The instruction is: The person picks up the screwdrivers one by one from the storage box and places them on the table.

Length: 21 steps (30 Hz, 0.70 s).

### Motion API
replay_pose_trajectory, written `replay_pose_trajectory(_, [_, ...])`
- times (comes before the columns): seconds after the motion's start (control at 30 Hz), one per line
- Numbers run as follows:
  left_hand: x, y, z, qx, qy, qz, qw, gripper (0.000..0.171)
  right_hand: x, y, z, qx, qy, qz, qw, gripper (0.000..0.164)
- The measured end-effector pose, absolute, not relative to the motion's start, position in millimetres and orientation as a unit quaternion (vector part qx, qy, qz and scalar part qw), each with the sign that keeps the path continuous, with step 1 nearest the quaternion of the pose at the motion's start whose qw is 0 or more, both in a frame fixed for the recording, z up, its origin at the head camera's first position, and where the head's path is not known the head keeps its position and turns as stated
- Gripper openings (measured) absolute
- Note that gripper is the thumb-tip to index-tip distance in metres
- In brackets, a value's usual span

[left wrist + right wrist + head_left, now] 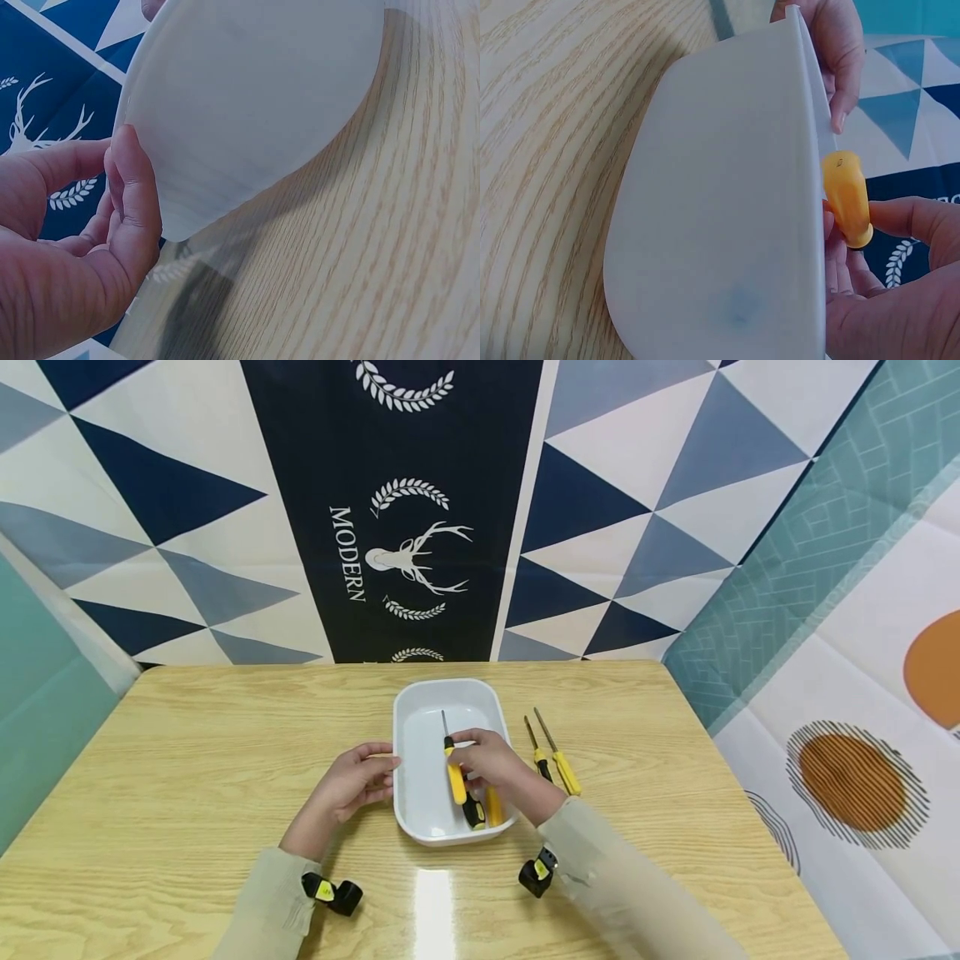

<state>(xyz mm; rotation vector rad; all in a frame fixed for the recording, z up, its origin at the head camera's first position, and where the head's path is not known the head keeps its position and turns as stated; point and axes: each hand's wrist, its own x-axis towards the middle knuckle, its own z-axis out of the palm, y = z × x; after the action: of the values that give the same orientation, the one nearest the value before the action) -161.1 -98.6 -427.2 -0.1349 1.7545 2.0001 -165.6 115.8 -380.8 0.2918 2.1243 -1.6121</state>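
A white rectangular tray (pixel 420 777) stands near the table's far edge. My left hand (pixel 358 781) grips its left rim, thumb and fingers at the edge in the left wrist view. Over the tray's inside, my right hand (pixel 491 762) pinches a screwdriver (pixel 457 781) by its yellow and black handle. That screwdriver's shaft points to the far side, and its yellow handle end (pixel 846 199) shows above the rim in the right wrist view. Inside the tray lie a black-handled screwdriver (pixel 474 812) and a yellow handle (pixel 494 807), both partly hidden by my right hand.
Right of the tray, two more screwdrivers lie on the wooden table (pixel 225 760): one with a black and yellow handle (pixel 542 762), one with a yellow handle (pixel 566 773). A patterned cloth (pixel 420 568) hangs behind the table.
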Motion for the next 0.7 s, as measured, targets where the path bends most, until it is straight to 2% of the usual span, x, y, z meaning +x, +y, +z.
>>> replay_pose_trajectory(0.7, [-161.8, -98.6, -427.9, -0.052, 0.637, 0.731, 0.24, 0.048, -166.7, 127.7, -378.2, 0.091, 0.764, -0.598, 0.224, 0.043])
